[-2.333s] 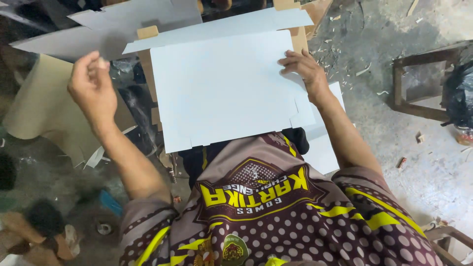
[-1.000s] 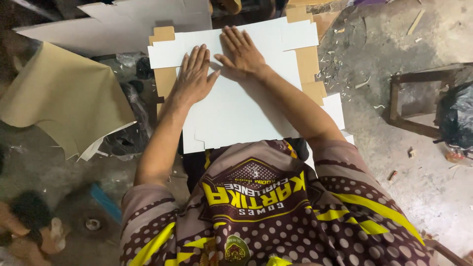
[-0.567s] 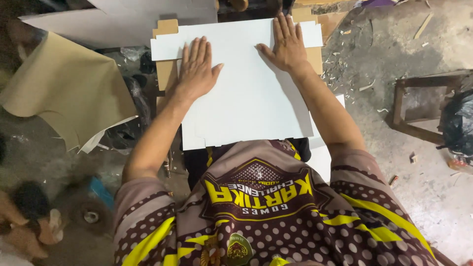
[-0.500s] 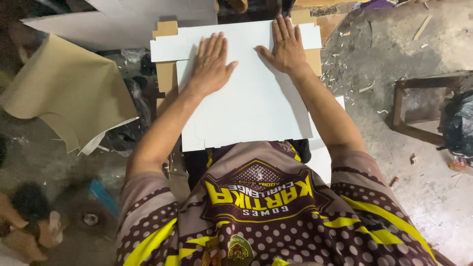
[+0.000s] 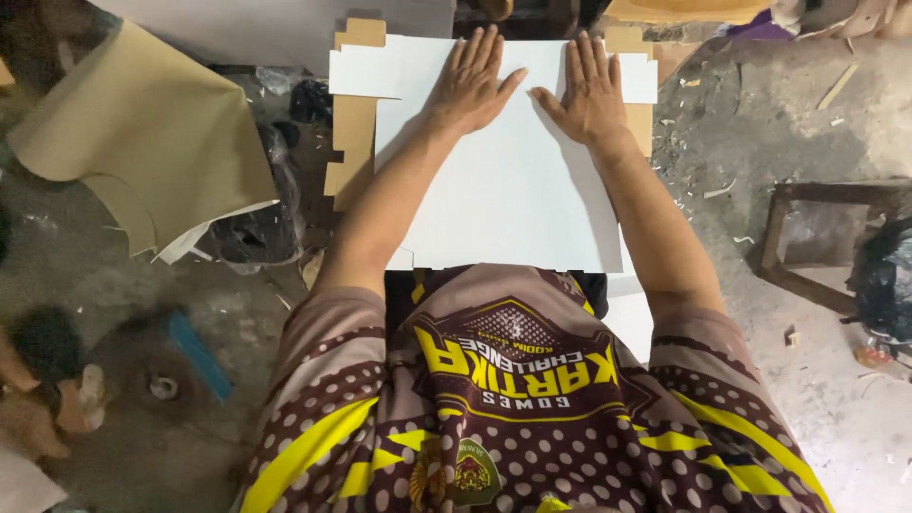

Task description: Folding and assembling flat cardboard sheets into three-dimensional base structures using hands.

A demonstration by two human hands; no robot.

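A large white sheet [image 5: 513, 190] lies flat in front of me on top of a brown die-cut cardboard blank [image 5: 353, 123] whose tabs stick out at the left and right. My left hand [image 5: 472, 84] presses palm down on the sheet's far part, fingers spread. My right hand [image 5: 589, 93] lies flat beside it, just to the right, thumbs nearly touching. Neither hand grips anything.
A big tan paper sheet [image 5: 142, 133] lies curled on the floor at the left, a black bag [image 5: 256, 228] beside it. More white sheets [image 5: 266, 24] lie beyond. A wooden stool frame [image 5: 817, 247] and a dark bag [image 5: 888, 280] stand at the right. Scraps litter the concrete floor.
Earlier I held the white sheet up by its edges; it now lies flat. My hands were apart on it half a second ago and have slid together toward the middle.
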